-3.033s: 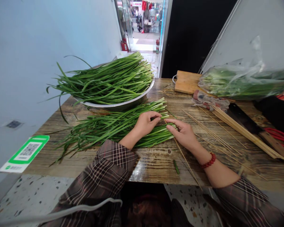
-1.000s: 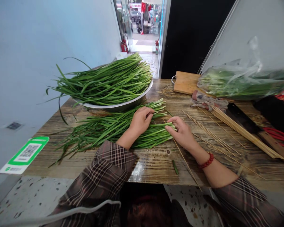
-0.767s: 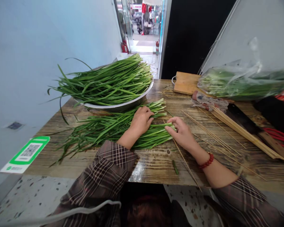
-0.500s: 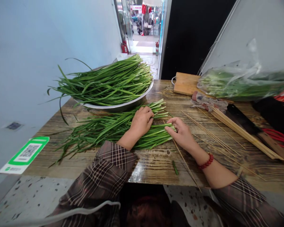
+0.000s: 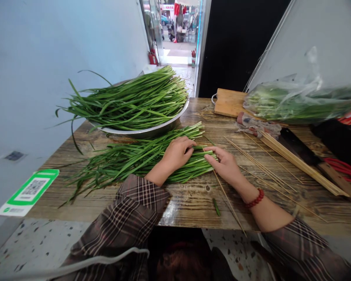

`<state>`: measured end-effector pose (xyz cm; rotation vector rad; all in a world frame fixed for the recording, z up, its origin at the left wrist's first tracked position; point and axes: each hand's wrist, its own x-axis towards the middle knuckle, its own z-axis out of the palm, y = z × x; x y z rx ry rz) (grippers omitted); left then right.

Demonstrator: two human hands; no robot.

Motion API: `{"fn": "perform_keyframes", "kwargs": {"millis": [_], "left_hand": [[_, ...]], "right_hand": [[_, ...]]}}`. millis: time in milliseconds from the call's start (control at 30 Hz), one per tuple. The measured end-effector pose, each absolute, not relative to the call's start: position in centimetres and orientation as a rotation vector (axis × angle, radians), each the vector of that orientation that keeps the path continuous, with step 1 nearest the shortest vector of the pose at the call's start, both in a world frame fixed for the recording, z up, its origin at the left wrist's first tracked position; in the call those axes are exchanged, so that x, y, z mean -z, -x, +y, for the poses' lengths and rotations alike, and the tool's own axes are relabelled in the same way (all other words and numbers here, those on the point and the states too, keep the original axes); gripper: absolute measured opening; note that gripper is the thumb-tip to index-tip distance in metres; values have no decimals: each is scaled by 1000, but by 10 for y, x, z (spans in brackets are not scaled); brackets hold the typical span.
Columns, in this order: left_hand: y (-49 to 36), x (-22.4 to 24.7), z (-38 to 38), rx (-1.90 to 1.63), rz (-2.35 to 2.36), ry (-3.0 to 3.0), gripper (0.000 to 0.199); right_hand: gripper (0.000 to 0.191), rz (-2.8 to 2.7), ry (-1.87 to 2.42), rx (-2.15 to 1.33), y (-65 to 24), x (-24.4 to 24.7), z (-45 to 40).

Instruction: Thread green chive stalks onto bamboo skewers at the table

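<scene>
Green stalks (image 5: 140, 156) against two bare hands (image 5: 178, 153) (image 5: 226, 166)

Left hand (image 5: 177, 153) at centre: palm side unseen, grip unclear, green stalks (image 5: 128, 160) beneath it covered. Right hand (image 5: 226, 166), four o'clock: outer fingers mostly hidden, hold unclear. Ten o'clock, basin (image 5: 156, 129): inside buried under heaped greens (image 5: 131, 101). Between two and three, plastic bag (image 5: 310, 101): contents hazy, far end cut off. Three o'clock, black item (image 5: 337, 136): edge-cropped, unidentifiable. Between eight and nine, card (image 5: 32, 190): fine print illegible. Twelve, shop sign (image 5: 167, 7): too small to read.
</scene>
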<state>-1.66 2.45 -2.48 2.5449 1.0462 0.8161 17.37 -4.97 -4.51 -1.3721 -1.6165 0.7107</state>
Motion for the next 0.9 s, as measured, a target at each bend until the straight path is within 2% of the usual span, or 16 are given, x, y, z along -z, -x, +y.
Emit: {"fn": "perform_keyframes", "kwargs": {"millis": [133,300,467,600,767,900], "left_hand": [[18,25,25,-658,1026,-2587,11],[17,28,25,-597,1107,-2619,16],[15,28,24,-532,1136,-2704,7],[16,26,24,-668,1107,-2738,10],[15,25,25,-965,1092,-2488,10],[14,23,25,-1032,1096,-2391,10]], "right_hand": [[24,-1666,1382,-663,-173,44,-51],[23,-1673,1393,-668,-172,43,-51],[23,-1676,1407,-679,-172,44,-50],[26,-1663,1400,-682,-173,45,-51],[25,-1654,1378,-659,-173,43,-53],[25,-1641,1369,-658,-173,42,-53]]}}
